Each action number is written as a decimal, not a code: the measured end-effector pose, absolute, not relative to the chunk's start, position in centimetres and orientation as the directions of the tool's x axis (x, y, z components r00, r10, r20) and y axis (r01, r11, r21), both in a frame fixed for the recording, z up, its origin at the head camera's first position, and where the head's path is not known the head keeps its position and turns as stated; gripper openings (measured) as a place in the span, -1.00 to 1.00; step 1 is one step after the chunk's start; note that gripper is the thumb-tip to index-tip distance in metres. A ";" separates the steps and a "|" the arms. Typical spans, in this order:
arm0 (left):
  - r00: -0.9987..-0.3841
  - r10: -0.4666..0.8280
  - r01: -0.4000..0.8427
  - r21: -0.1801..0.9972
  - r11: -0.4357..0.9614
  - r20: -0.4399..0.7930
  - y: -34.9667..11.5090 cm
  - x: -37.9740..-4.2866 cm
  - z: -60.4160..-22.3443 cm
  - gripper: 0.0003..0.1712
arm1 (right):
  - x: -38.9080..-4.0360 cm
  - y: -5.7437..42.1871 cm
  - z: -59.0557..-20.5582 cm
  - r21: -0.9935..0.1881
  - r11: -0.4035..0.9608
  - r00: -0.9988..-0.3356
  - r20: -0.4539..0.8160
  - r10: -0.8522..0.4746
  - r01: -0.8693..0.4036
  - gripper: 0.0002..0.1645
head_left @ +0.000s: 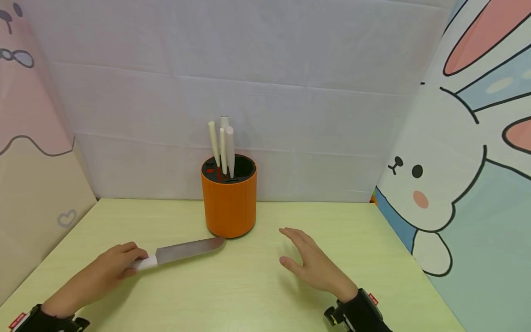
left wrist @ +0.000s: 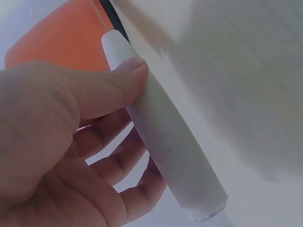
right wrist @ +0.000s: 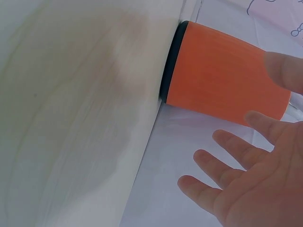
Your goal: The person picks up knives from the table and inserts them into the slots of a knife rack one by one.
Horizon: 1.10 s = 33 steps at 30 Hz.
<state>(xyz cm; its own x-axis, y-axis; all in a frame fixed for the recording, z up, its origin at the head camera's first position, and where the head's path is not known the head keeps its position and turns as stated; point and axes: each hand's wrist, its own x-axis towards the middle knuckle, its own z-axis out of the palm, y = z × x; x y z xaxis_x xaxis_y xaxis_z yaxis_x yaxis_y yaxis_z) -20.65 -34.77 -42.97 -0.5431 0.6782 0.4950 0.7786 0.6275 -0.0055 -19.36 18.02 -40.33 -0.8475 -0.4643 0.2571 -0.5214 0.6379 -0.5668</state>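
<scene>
My left hand (head_left: pixel 114 265) grips the white handle of a kitchen knife (head_left: pixel 188 250), whose broad blade points right, its tip overlapping the foot of the orange knife block (head_left: pixel 229 210) in the head view. Up close in the left wrist view, the thumb lies along the white handle (left wrist: pixel 165 132) and the fingers curl beneath it. Several white handles (head_left: pixel 224 146) stick up from the block's black slotted top. To the right of the block, my right hand (head_left: pixel 317 265) hovers over the table, fingers spread and holding nothing; the right wrist view shows its palm side.
A pale wood-grain table (head_left: pixel 232 295) lies under both hands. Behind the block rises a white sheet (head_left: pixel 249 92). Printed cartoon panels stand along the sides, a rabbit panel (head_left: pixel 477 193) at right and a pink and cream panel (head_left: pixel 37 184) at left.
</scene>
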 end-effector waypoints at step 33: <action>-0.696 0.685 0.716 0.151 0.681 0.215 -18.5 -22.3 -40.8 -0.68 | -19.3 18.1 -40.2 -0.537 0.642 -0.835 0.295 -0.464 -0.547 -0.21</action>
<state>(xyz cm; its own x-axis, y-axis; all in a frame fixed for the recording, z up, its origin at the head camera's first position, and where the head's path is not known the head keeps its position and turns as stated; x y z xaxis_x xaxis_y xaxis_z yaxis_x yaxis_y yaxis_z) -22.28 -18.53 -40.81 -0.6963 0.6847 0.2154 0.7165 0.6810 0.1512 -19.34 18.10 -40.19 -0.8351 -0.4641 0.2953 -0.5468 0.6421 -0.5374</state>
